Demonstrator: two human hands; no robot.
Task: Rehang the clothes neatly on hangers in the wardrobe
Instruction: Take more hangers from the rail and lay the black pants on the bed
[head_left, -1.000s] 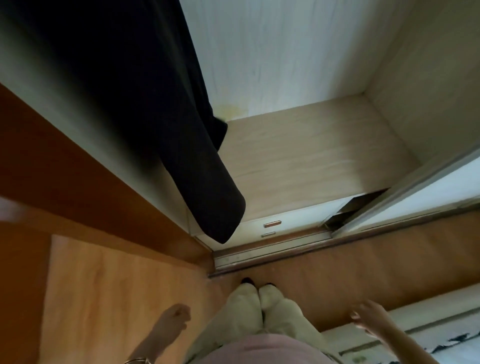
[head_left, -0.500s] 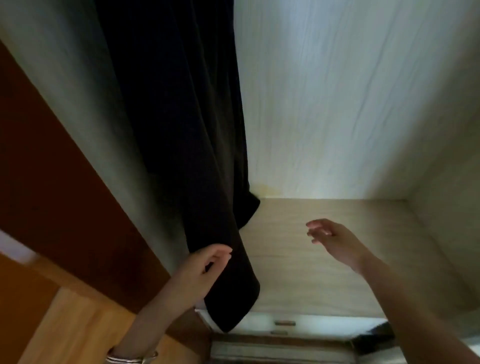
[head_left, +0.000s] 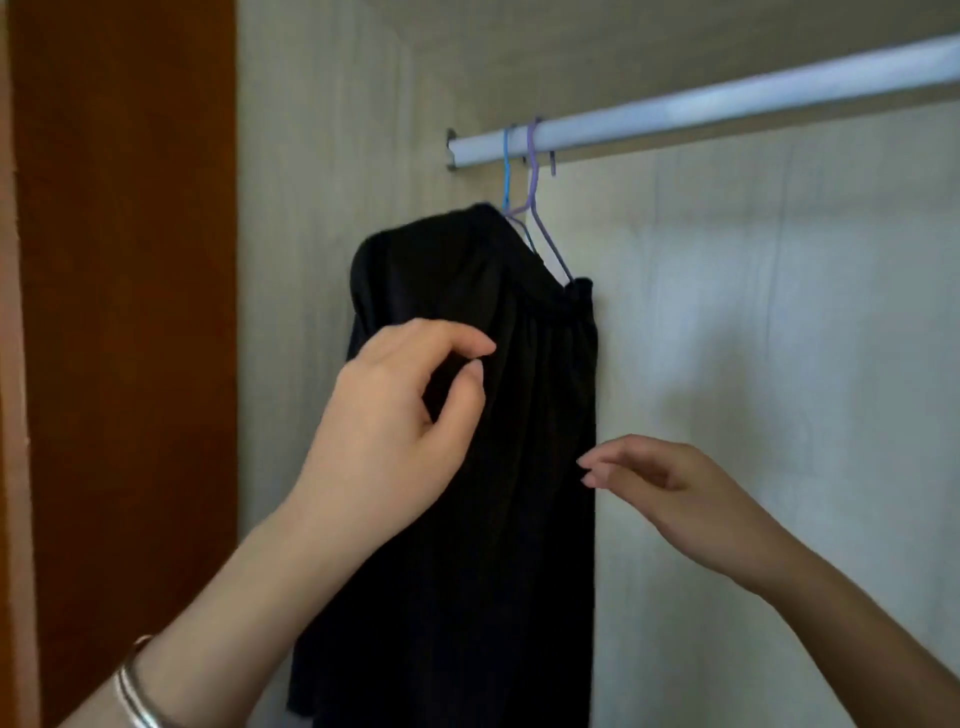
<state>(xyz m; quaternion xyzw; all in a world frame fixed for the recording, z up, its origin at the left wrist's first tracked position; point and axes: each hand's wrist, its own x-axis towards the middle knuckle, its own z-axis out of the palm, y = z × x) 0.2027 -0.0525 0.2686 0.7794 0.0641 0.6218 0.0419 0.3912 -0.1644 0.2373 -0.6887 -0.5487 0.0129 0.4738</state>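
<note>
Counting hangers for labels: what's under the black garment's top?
A blue hanger and a purple hanger hook over the rail, arms running down into the black garment. Fabric covers their lower parts; a second garment beneath cannot be ruled out.

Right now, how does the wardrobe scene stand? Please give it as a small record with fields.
Garment: black garment, hangs below the hangers, bunched at the top
Hangers: blue hanger and purple hanger, both hooked on the rail
Left hand: left hand in front of the garment, thumb and forefinger nearly closed; grip unclear
Right hand: right hand at the garment's right edge, fingers relaxed, holding nothing
</note>
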